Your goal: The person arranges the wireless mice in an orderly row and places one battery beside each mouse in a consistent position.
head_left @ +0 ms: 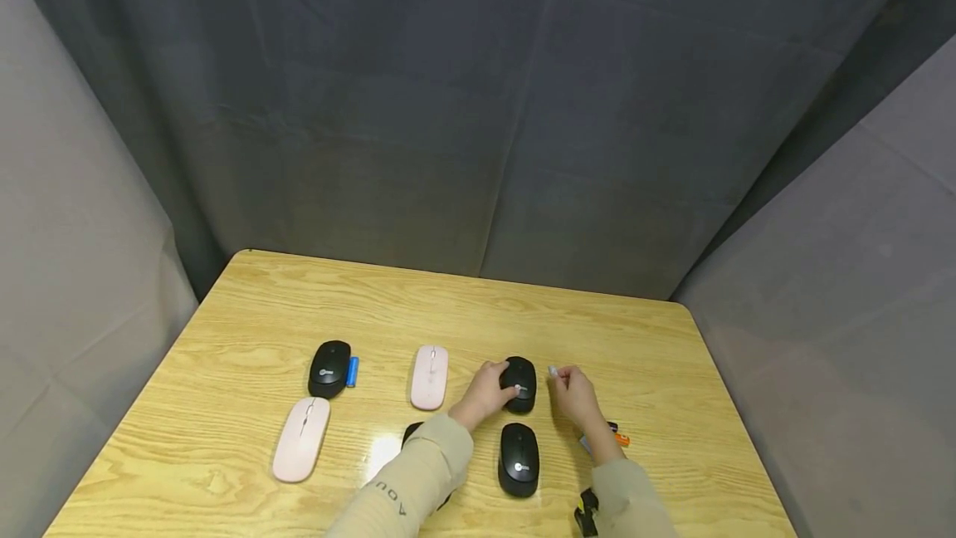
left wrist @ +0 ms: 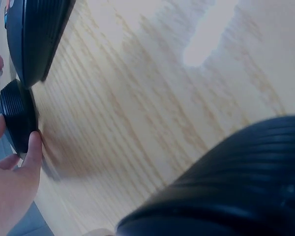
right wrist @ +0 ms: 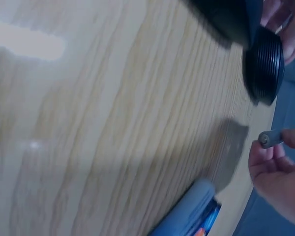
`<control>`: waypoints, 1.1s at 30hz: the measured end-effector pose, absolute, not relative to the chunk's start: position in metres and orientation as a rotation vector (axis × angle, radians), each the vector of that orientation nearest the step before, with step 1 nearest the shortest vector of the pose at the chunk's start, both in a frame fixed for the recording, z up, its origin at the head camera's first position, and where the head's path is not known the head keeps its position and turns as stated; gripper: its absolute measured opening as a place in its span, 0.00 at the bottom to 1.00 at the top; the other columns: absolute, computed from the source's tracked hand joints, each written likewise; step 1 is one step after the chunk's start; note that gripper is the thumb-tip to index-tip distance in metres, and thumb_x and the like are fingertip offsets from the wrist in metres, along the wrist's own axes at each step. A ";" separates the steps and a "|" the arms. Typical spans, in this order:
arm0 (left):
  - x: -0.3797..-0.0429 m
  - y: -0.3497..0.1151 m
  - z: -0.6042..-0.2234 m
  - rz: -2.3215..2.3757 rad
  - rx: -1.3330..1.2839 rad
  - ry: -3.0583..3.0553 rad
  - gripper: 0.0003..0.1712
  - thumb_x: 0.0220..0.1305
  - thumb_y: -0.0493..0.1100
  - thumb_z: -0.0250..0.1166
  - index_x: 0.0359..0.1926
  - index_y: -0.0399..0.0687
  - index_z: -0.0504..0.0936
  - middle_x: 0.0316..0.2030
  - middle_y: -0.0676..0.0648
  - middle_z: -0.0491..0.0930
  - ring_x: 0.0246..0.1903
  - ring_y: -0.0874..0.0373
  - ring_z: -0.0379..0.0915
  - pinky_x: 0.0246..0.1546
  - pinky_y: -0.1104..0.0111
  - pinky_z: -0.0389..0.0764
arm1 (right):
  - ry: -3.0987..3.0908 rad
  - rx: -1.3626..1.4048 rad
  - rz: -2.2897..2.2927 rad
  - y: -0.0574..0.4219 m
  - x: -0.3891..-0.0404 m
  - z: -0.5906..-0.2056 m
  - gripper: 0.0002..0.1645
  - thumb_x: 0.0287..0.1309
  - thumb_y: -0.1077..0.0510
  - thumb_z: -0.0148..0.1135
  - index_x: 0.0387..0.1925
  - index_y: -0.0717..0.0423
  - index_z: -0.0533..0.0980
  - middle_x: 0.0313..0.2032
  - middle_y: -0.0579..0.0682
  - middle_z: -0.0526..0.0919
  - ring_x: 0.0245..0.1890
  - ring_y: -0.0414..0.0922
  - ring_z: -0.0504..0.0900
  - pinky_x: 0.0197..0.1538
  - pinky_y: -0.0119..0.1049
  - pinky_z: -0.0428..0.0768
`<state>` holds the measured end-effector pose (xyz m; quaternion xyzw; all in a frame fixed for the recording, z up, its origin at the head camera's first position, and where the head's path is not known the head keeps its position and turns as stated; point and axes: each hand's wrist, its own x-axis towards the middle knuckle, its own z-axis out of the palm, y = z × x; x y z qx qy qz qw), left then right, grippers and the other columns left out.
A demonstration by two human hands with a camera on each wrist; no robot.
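Note:
My left hand grips a black computer mouse by its left side and near edge, the mouse sitting low over the wooden table. In the left wrist view, fingers wrap the edge of this mouse. Just right of it, my right hand pinches a small grey battery between thumb and fingertips, held above the tabletop with one round end showing. A second black mouse lies directly in front of the gripped one.
Under my right forearm lie several batteries, one orange. A pink mouse stands left of my left hand. Further left are a black mouse, a blue battery and another pink mouse. My left sleeve partly covers another black mouse.

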<state>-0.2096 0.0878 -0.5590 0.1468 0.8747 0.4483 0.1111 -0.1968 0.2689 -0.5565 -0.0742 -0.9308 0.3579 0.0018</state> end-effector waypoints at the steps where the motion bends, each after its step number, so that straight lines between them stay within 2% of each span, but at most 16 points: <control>1: -0.210 0.088 -0.559 1.316 0.432 2.568 0.30 0.58 0.40 0.62 0.59 0.29 0.67 0.51 0.32 0.68 0.53 0.41 0.67 0.54 0.55 0.69 | -2.915 -0.279 1.144 0.266 -0.197 -0.556 0.16 0.65 0.57 0.49 0.36 0.70 0.71 0.28 0.56 0.74 0.28 0.46 0.72 0.30 0.34 0.72; 5: -0.212 0.088 -0.561 1.315 0.438 2.570 0.30 0.59 0.41 0.62 0.59 0.29 0.67 0.51 0.31 0.68 0.53 0.41 0.67 0.54 0.55 0.69 | -2.880 -0.419 1.211 0.257 -0.200 -0.554 0.18 0.62 0.56 0.52 0.29 0.70 0.75 0.25 0.55 0.77 0.25 0.46 0.72 0.25 0.31 0.70; 12: -0.212 0.088 -0.566 1.309 0.432 2.562 0.30 0.59 0.42 0.62 0.59 0.30 0.66 0.51 0.33 0.68 0.53 0.42 0.67 0.54 0.57 0.70 | -2.904 -0.544 1.199 0.251 -0.201 -0.556 0.19 0.60 0.55 0.55 0.23 0.67 0.79 0.21 0.52 0.79 0.23 0.45 0.73 0.24 0.31 0.69; 25: -0.212 0.088 -0.565 1.318 0.440 2.558 0.30 0.59 0.41 0.62 0.59 0.29 0.67 0.51 0.33 0.69 0.53 0.42 0.68 0.53 0.56 0.70 | -2.848 -0.669 1.169 0.244 -0.203 -0.558 0.19 0.56 0.54 0.58 0.21 0.67 0.80 0.17 0.52 0.79 0.20 0.46 0.73 0.22 0.32 0.68; 33: -0.212 0.088 -0.565 1.309 0.442 2.569 0.30 0.58 0.41 0.62 0.59 0.30 0.67 0.50 0.33 0.69 0.52 0.42 0.68 0.53 0.56 0.70 | -2.851 -0.689 1.127 0.242 -0.204 -0.559 0.18 0.55 0.54 0.58 0.24 0.68 0.79 0.22 0.55 0.79 0.23 0.48 0.73 0.22 0.33 0.68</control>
